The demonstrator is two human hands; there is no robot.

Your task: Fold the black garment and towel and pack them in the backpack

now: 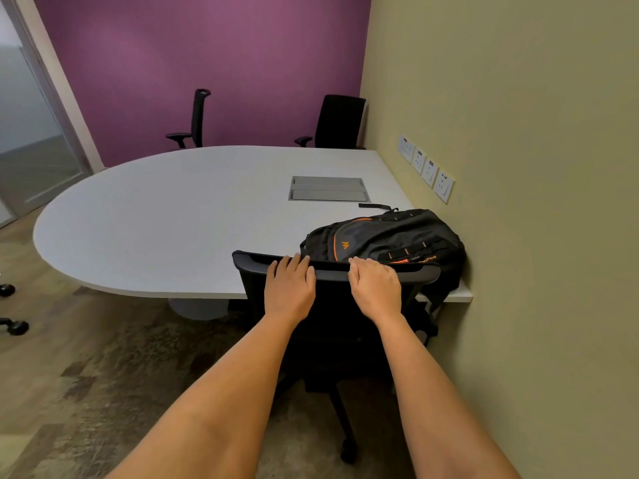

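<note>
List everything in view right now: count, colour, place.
backpack: one, black with orange trim, lying on the table's near right corner against the beige wall
table: one, white, rounded left end, centre of the room
hatch: one, grey, set into the tabletop beyond the backpack
near chair: one, black, pushed up to the table in front of the backpack
far chairs: two, black, beyond the table by the purple wall
sockets: four, white, on the beige wall
casters: two, black, on the floor at the left edge
left hand: one, grips the near chair's top rail
right hand: one, grips the same rail, right of the left hand
</note>
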